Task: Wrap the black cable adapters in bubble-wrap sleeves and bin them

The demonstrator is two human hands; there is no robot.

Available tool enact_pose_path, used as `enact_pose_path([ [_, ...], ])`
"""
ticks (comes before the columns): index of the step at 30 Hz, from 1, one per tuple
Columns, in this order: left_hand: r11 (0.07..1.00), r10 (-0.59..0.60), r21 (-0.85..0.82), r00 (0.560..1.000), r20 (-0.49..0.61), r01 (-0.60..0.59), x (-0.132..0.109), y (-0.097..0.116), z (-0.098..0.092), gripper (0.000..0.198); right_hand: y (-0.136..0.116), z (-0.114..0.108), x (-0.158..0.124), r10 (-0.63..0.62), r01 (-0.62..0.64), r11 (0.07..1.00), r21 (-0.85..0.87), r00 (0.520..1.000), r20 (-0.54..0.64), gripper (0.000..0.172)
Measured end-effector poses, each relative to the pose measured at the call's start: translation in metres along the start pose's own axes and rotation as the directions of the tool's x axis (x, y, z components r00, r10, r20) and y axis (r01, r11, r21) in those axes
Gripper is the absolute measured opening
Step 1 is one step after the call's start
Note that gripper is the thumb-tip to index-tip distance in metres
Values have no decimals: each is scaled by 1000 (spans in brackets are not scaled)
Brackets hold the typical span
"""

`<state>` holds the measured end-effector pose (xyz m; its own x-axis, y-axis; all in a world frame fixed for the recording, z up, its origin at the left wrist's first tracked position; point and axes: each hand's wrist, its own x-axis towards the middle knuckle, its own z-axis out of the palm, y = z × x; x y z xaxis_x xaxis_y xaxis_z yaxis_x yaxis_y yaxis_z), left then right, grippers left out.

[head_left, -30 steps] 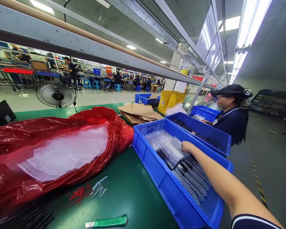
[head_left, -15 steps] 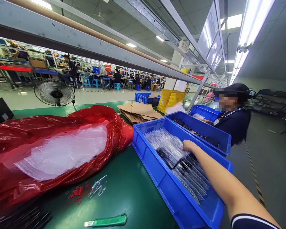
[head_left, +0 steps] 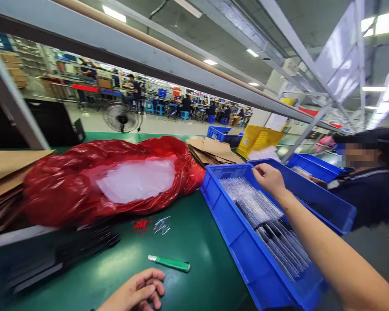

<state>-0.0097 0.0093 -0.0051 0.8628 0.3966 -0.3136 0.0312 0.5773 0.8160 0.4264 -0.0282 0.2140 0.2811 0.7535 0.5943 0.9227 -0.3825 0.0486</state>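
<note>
My right hand [head_left: 269, 179] hovers over the far part of a blue bin [head_left: 228, 229], thumb and fingers drawn together with nothing visible in them. Below it, bubble-wrap pouches [head_left: 257, 201] stand packed in rows, some with dark items inside. My left hand [head_left: 139, 290] is at the bottom of the view over the green tabletop, empty, its fingers loosely bent and apart. Just beyond that hand lies a green utility knife [head_left: 170, 263]. A red plastic bag [head_left: 65, 185] lies open farther back, showing a stack of clear bubble-wrap pouches [head_left: 136, 179].
Small red rings [head_left: 141, 224] and clear strips [head_left: 162, 225] lie near the bag. Black parts [head_left: 84, 244] are at left, beside brown cardboard [head_left: 6, 172]. A second blue bin [head_left: 340, 216] adjoins the first, with a co-worker [head_left: 372, 185] beyond it. A metal rail [head_left: 168, 56] crosses overhead.
The view has turned left. My right hand has lifted off the pouches toward the bin's far side. My left hand has come into view at the bottom.
</note>
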Motion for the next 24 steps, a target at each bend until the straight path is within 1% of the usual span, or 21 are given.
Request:
enact_pose_path([
  [1,1000,12,-8,1000,14,-11,-2,3,4,35,-29,-7,7,-139,150,985,87,984,-114,25],
  [2,999,22,-31,999,27,-21,-4,5,7,35,-61,-14,12,-283,310,941,136,940,-189,26],
  [3,998,31,-51,998,46,-29,-5,6,9,36,-94,-21,15,-412,452,879,153,881,-233,27],
  [4,997,40,-65,997,64,-35,-6,7,10,37,-128,-28,16,-538,578,803,146,807,-243,28],
  [5,996,49,-81,996,78,-42,-7,7,10,37,-160,-34,15,-639,675,728,124,732,-235,28],
  [6,995,54,-86,994,96,-45,-7,7,10,36,-192,-38,11,-717,744,657,119,666,-207,28],
  [7,996,53,-79,991,121,-44,-8,6,9,35,-221,-40,5,-767,786,604,135,619,-168,27],
  [8,997,46,-66,987,155,-36,-9,6,7,35,-248,-39,-3,-794,802,574,164,594,-125,27],
  [10,1000,19,-18,976,219,-15,-10,4,5,34,-294,-28,-26,-824,797,544,261,566,-12,25],
  [11,1000,6,8,970,243,-8,-11,4,5,34,-314,-19,-39,-839,786,529,320,541,56,23],
  [13,999,-12,53,964,265,-2,-12,4,3,34,-348,6,-66,-862,751,501,431,477,171,17],
  [14,997,-19,71,963,270,0,-12,5,3,34,-363,19,-78,-873,735,484,475,442,206,16],
  [15,996,-26,89,961,274,2,-12,5,3,34,-376,32,-90,-872,715,488,500,426,241,16],
  [17,992,-44,129,956,289,7,-10,6,1,36,-400,53,-108,-866,699,500,511,413,283,18],
  [19,986,-63,166,949,309,11,-8,5,0,39,-421,68,-119,-860,700,511,500,412,302,19],
  [22,981,-82,195,942,327,17,-3,-1,-4,45,-441,78,-126,-861,709,508,489,398,318,18],
  [24,982,-76,188,944,320,15,1,-5,-6,47,-445,79,-128,-865,715,500,489,388,318,18],
])
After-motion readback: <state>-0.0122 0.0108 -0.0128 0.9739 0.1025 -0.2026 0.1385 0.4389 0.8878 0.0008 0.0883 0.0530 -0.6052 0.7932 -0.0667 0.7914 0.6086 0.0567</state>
